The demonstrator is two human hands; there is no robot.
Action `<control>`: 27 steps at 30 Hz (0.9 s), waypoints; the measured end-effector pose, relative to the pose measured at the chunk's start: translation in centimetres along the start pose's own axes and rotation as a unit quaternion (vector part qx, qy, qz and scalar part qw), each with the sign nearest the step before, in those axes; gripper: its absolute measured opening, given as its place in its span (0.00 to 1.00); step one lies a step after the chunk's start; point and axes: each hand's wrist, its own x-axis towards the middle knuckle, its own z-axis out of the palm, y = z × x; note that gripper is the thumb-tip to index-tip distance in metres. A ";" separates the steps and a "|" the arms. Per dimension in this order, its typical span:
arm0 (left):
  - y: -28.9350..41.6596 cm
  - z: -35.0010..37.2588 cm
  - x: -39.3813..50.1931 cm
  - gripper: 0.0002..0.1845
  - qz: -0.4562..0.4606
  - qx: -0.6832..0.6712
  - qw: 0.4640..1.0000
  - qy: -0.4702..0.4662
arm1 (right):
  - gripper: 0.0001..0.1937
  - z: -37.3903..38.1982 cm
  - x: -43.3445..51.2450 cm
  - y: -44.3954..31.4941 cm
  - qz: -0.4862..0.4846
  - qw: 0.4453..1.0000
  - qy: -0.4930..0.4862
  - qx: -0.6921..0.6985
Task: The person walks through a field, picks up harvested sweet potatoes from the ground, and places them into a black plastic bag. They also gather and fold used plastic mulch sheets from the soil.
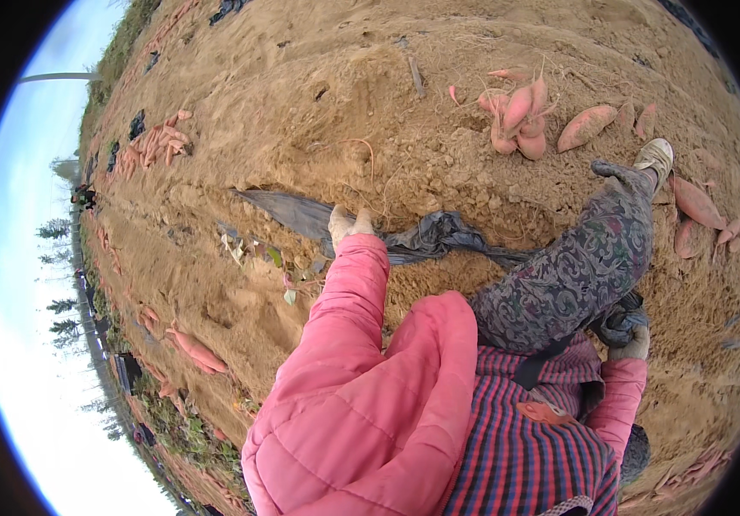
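Note:
My left hand, in a pale soil-stained glove, reaches out to a strip of black plastic mulch film half sunk in loose sandy soil. Its fingers are closed on the film, which runs on as a crumpled stretch toward my bent leg. By my side, my right hand, gloved as well, grips a wadded bundle of black film. The leg hides one end of the strip, and the bundle covers part of the right fingers.
Sweet potatoes with roots lie clustered beyond the film; others lie near my shoe. A far heap and a large single sweet potato lie leftward. Leafy stems stand beside the strip. A stick lies on the soil.

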 end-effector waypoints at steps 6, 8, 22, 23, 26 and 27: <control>-2.0 1.9 0.6 0.43 -0.207 0.153 0.966 -0.014 | 0.13 2.0 -1.7 -0.1 0.021 0.998 0.036 -0.044; -3.7 3.8 0.8 0.43 -0.261 0.182 0.946 -0.062 | 0.14 2.9 -2.2 -0.2 0.030 0.996 0.072 -0.045; 6.4 -3.2 3.5 0.09 -0.157 -0.661 0.734 -0.001 | 0.11 6.9 -2.3 0.5 0.095 0.990 0.076 -0.074; 8.6 -5.0 3.6 0.06 -0.086 -0.715 0.692 -0.051 | 0.10 6.9 -2.1 0.5 0.093 0.986 0.108 -0.093; 11.5 -5.6 3.0 0.04 0.051 -0.691 0.700 -0.173 | 0.14 5.3 -0.9 1.0 0.074 0.990 0.045 -0.109; 11.1 -4.7 2.8 0.06 0.030 -0.710 0.685 -0.162 | 0.18 4.3 -0.5 1.1 0.070 0.991 0.006 -0.111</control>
